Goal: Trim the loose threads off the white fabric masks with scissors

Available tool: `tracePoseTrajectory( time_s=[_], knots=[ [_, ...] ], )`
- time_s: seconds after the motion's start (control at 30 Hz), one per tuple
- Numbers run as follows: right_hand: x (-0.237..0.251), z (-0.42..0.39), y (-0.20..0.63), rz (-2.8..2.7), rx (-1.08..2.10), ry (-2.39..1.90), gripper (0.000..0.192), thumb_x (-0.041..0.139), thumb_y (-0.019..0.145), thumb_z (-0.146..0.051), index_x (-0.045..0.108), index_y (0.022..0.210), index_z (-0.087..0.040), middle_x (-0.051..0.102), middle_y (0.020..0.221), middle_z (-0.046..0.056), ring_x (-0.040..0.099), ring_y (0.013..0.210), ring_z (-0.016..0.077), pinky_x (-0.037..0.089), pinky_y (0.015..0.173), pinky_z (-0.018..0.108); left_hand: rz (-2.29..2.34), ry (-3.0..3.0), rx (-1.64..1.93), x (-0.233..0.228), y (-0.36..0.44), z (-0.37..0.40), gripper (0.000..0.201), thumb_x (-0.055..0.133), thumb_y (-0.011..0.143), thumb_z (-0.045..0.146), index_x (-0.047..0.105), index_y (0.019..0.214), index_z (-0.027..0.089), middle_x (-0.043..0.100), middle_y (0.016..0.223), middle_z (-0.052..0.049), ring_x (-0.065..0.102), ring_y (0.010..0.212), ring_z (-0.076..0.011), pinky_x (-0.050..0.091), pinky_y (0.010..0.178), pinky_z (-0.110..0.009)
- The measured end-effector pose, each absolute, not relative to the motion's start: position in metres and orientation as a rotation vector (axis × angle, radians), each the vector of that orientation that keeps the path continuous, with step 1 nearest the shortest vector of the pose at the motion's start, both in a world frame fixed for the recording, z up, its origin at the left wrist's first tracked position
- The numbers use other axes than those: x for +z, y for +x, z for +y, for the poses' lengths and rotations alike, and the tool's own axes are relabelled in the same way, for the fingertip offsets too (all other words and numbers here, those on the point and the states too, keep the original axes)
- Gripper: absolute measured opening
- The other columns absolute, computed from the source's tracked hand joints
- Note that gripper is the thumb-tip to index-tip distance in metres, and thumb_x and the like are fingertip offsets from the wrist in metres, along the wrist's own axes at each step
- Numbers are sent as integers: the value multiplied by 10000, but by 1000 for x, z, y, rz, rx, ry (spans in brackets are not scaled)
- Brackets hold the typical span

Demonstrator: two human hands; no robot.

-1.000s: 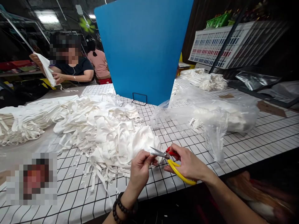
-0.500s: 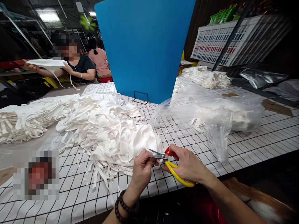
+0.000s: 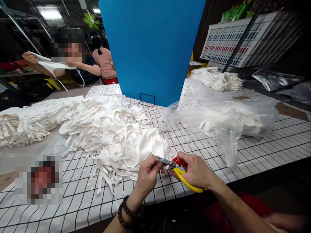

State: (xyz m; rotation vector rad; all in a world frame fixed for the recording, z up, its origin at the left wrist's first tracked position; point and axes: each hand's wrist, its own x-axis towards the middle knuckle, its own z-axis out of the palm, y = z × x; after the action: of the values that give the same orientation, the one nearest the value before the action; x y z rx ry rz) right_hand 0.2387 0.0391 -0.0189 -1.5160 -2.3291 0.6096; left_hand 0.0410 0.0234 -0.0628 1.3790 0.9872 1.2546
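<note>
My right hand (image 3: 198, 171) is wrapped round a pair of scissors (image 3: 184, 179) with one red and one yellow handle. The blades lie together and point left, their tips touching or very near the fingers of my left hand (image 3: 148, 173). That hand is pinched at the near edge of a heap of white fabric pieces (image 3: 131, 145); a bit of white fabric shows below the blades between both hands. Its exact shape is hidden by my fingers. Long white straps (image 3: 107, 181) trail from the heap towards me.
Left of the heap lies a stack of white strapped pieces (image 3: 26, 123). A blue panel (image 3: 153, 51) stands behind it. Clear plastic bags (image 3: 225, 119) lie to the right on the checked tablecloth (image 3: 262, 145). A co-worker (image 3: 88, 69) opposite holds white fabric.
The scissor blades have gone from parted to closed, with my hands nearly in place. The co-worker across the table has raised and stretched the white fabric.
</note>
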Motion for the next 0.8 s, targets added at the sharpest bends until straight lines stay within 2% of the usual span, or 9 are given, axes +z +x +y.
tracePoseTrajectory(
  time_s=[0.17,0.3,0.43,0.57,0.7,0.8],
  knots=[
    [-23,41,238,-2347,619,-1496,434,706,702,-560,421,749,-235,507,580,-68,430,517,128,259,513,239,976,1390,1218,-67,37,25,193,591,902,282,680,781,162,537,766,-14,561,620,-110,459,587,-243],
    [-28,42,237,-2315,627,-1493,442,710,702,-523,379,698,-229,468,551,-74,383,493,113,247,506,243,996,1385,1194,-69,35,26,216,587,904,297,685,769,159,525,751,-13,548,624,-110,451,593,-243],
    [-38,44,241,-2207,810,-1447,459,723,691,-494,353,657,-225,430,537,-79,359,487,99,263,489,231,1001,1351,1195,-69,38,27,229,591,896,314,682,758,154,535,761,-14,560,641,-119,458,617,-251],
    [-51,60,255,-2002,966,-1490,370,702,725,-451,409,702,-226,492,602,-69,441,533,108,332,487,206,1131,1387,1237,-60,29,41,222,582,895,310,656,750,160,591,706,-14,588,705,-144,467,721,-270],
    [-57,96,279,-1882,586,-1953,217,624,815,-401,505,829,-220,627,747,0,588,664,174,412,565,241,1418,1436,1542,-31,-17,87,202,588,882,342,624,780,172,673,800,-42,636,841,-183,482,850,-317],
    [-55,125,301,-1753,329,-2135,195,576,854,-261,520,1009,-157,658,916,138,624,853,272,434,691,321,1740,1603,1682,0,-60,131,238,531,903,387,642,926,177,690,952,-73,645,946,-219,479,925,-382]
  ],
)
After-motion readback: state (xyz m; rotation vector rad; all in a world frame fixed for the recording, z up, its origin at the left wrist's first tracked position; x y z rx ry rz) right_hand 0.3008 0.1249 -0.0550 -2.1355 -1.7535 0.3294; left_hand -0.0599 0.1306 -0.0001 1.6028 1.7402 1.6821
